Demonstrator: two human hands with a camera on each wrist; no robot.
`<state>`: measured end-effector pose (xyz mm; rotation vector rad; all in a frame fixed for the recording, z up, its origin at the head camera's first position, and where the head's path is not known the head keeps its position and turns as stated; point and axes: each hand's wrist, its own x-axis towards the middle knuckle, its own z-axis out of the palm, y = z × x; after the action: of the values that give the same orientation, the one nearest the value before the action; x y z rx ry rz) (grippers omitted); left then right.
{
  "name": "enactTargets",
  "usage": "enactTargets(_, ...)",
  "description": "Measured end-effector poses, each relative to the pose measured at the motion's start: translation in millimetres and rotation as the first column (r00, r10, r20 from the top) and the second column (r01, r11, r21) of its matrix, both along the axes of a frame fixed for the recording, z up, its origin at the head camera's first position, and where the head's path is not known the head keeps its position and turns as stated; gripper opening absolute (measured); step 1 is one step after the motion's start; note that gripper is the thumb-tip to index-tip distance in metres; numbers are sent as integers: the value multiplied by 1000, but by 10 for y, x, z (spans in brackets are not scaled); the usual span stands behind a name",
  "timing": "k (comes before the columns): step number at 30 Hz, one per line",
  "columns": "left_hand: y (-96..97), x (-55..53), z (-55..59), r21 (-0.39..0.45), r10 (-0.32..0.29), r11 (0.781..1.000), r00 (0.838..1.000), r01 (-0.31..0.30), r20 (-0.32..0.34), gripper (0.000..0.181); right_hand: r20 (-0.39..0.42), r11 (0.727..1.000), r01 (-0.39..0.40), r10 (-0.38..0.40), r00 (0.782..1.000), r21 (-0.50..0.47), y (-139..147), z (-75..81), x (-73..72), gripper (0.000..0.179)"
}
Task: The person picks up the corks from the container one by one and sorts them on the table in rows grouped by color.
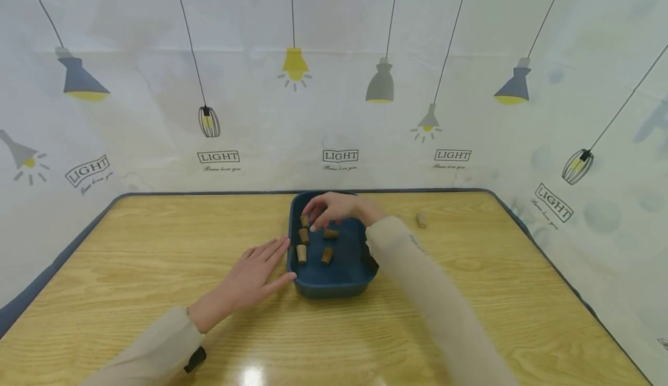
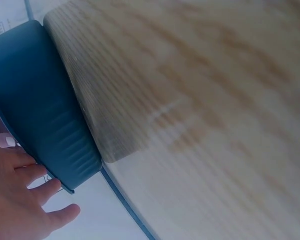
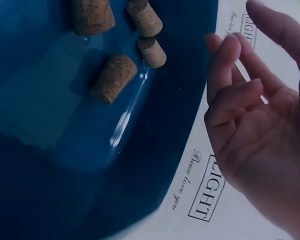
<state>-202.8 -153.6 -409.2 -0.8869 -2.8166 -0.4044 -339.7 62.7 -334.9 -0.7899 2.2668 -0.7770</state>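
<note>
Brown-to-beige corks [image 1: 327, 255], blue tray [image 1: 334, 288]

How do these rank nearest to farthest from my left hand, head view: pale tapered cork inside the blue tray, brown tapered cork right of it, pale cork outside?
1. Pale tapered cork, front left in tray.
2. Brown cork, right of that.
3. Outside pale cork, right of tray.

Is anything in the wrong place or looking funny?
Yes, one pale cork is all by itself on the table, to the right of the blue tray. That looks odd because the other corks I can see are inside the tray. Nothing looks spilled or broken.
</note>
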Motion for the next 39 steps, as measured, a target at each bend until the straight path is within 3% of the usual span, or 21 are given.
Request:
enactTargets(7, 1, -7, 4, 10, 2, 1000, 1000, -2, 7, 68, 166, 997, -61, 54, 985, 42, -94, -85, 9, 47)
enactTargets(11, 1, -6, 12, 8, 0, 1000, 1000, 0, 7, 68, 210, 994, -86, 69, 975, 69, -139, -132, 17, 46)
enactTargets(18, 0, -2, 16, 7, 2, 1000, 1000, -2, 7, 68, 138, 982, -114, 93, 986, 150, -191, -207, 56, 43)
enactTargets(24, -1, 2, 10, 13, -5, 1000, 1000, 6, -12, 68, 137, 980, -102, 79, 987, 170, -216, -275, 72, 45)
enactTargets(31, 1, 2, 3, 13, -5, 1000, 1000, 5, -10, 68, 78, 971, -143, 130, 988, 193, -269, -333, 118, 45)
enactTargets(39, 6, 5, 16, 6, 3, 1000, 1000, -3, 6, 68, 4, 966, -94, 96, 995, 241, -319, -430, 131, 39)
